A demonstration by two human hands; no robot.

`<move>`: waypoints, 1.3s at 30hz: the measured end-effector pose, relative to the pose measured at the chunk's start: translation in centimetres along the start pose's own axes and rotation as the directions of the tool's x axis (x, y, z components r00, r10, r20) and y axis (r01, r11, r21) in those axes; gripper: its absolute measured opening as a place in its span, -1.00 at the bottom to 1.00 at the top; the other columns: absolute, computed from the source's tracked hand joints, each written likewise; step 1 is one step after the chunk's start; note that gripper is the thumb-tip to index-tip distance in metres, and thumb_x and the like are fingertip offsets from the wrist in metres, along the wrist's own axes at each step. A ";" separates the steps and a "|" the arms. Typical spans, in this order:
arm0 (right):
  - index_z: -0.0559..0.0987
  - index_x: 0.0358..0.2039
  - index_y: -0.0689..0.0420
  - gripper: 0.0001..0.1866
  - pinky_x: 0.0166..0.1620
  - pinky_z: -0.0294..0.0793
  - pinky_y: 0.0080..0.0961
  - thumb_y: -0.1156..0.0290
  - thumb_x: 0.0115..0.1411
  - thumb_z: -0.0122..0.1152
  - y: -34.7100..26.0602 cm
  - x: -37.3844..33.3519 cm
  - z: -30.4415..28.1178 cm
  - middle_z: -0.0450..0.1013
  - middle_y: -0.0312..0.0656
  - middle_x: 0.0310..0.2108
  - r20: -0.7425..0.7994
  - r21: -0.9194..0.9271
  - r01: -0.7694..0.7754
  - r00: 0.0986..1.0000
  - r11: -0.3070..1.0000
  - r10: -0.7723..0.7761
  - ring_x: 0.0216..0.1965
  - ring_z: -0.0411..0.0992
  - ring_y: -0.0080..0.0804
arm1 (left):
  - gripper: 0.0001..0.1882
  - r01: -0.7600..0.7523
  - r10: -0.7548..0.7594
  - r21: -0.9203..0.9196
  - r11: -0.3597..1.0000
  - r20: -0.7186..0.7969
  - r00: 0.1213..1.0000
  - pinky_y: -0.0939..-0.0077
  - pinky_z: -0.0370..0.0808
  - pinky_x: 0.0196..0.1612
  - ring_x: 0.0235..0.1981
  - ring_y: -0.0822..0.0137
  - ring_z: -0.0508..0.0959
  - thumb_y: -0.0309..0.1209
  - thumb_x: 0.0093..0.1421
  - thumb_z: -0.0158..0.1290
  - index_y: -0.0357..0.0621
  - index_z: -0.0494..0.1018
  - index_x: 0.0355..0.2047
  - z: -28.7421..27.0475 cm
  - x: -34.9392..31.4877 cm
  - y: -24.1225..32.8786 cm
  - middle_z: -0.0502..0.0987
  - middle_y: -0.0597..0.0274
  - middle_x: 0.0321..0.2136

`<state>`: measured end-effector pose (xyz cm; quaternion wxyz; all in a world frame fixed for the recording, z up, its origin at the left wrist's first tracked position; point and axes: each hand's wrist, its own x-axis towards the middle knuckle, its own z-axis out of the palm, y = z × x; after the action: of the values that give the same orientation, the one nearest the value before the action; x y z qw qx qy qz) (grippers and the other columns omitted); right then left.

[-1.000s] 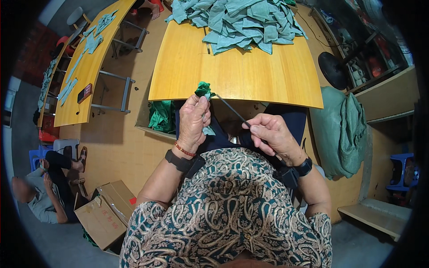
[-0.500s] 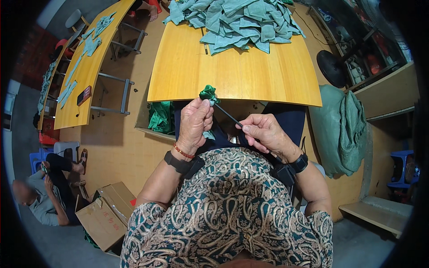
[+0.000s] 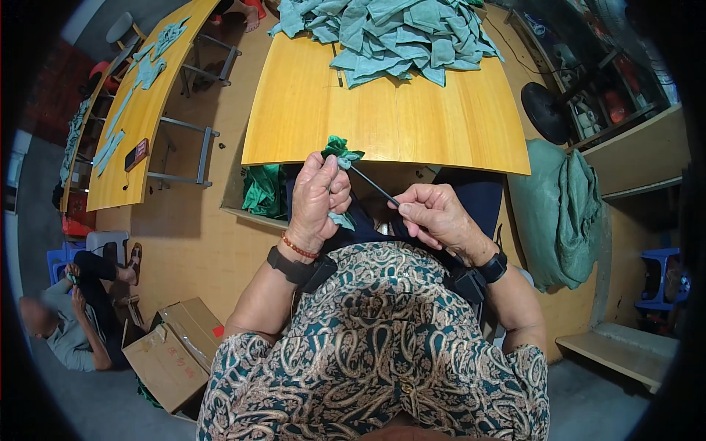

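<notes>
My left hand (image 3: 321, 198) grips a small green cloth flower (image 3: 340, 150) at its base, just in front of the near edge of the yellow wooden table (image 3: 412, 117). A thin dark stem (image 3: 375, 186) runs from the flower down to my right hand (image 3: 434, 217), whose fingers pinch its lower end. A strip of pale green cloth (image 3: 341, 219) hangs below my left palm. A large heap of green cloth pieces (image 3: 390, 33) lies at the far end of the table.
A green sack (image 3: 559, 213) leans to the right of my chair beside a low shelf. Green cloth (image 3: 261, 192) fills a box under the table's left side. A cardboard box (image 3: 173, 353) and a seated person (image 3: 70, 316) are at the lower left. A second long table (image 3: 132, 110) stands at the left.
Both hands have shifted slightly left and up with the flower and stem. The flower's green petals show more fully above my left fingers.
</notes>
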<state>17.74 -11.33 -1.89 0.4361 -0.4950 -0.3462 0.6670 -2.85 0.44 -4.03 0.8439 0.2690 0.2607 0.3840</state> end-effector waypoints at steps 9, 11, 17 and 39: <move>0.57 -0.16 0.27 -0.83 -0.77 0.13 -0.79 0.45 0.35 0.10 -0.6 0.1 0.4 0.43 -0.31 -0.65 0.009 0.006 0.021 1.000 1.000 -0.021 -0.81 0.22 -0.77 | -0.81 0.052 -0.053 -0.080 0.995 -0.015 0.998 0.70 0.09 -0.72 -0.76 0.61 0.16 -0.32 0.43 -0.09 0.00 0.31 -0.38 -0.3 -0.1 -0.1 0.24 0.45 -0.65; 0.58 -0.15 0.26 -0.82 -0.76 0.10 -0.79 0.44 0.35 0.11 -0.5 0.0 0.5 0.43 -0.31 -0.65 0.008 -0.005 0.018 1.000 1.000 -0.018 -0.81 0.20 -0.76 | -0.80 0.048 -0.050 -0.075 0.996 -0.028 0.998 0.69 0.09 -0.72 -0.76 0.60 0.15 -0.31 0.43 -0.09 0.00 0.31 -0.39 -0.5 -0.1 0.0 0.23 0.46 -0.66; 0.58 -0.14 0.25 -0.82 -0.75 0.10 -0.79 0.42 0.35 0.11 0.0 -0.2 0.4 0.42 -0.32 -0.65 0.038 0.002 0.011 0.999 1.000 -0.011 -0.80 0.20 -0.77 | -0.82 0.049 -0.054 -0.152 0.987 -0.023 0.998 0.68 0.07 -0.74 -0.77 0.61 0.13 -0.31 0.41 -0.05 -0.01 0.31 -0.38 -1.0 0.3 -0.2 0.24 0.44 -0.66; 0.56 -0.24 0.27 -0.88 -0.70 0.19 -0.74 0.51 0.32 0.09 -0.3 3.1 1.9 0.42 -0.34 -0.65 -0.012 -0.055 0.114 0.993 0.992 -0.115 -0.73 0.28 -0.75 | -0.57 0.081 -0.097 0.298 0.951 0.040 0.995 0.75 0.06 -0.69 -0.74 0.70 0.10 -0.15 0.43 -0.06 -0.34 0.44 0.00 0.9 -0.5 -0.7 0.20 0.55 -0.70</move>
<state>15.61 -8.39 -2.27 0.4626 -0.4909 -0.3888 0.6276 -2.21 -0.56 -3.73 0.8172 0.3906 0.3043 0.2949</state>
